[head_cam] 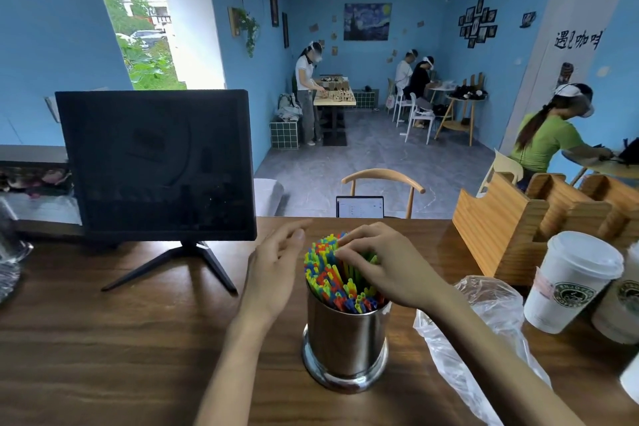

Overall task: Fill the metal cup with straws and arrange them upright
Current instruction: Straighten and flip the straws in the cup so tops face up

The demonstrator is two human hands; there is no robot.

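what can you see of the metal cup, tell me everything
The metal cup is a shiny steel-looking cylinder with a wider flared base ring, standing upright on the wooden table. It is packed with colourful straws that fan out above its rim. Neither hand touches it. A clear plastic bag lies just to its right.

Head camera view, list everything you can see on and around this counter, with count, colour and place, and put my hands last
metal cup: one, shiny steel, counter centre front
straws: many, red, blue, yellow, green, standing in the cup
plastic bag: one, clear, lying right of the cup
paper cups: at least two, white with green logo, lidded, far right
wooden holder: one, light wood, right rear
monitor: one, black, screen off, left rear
chair: one, light wood, beyond the counter
left hand: open, beside the straws
right hand: fingertips pinching straw tops
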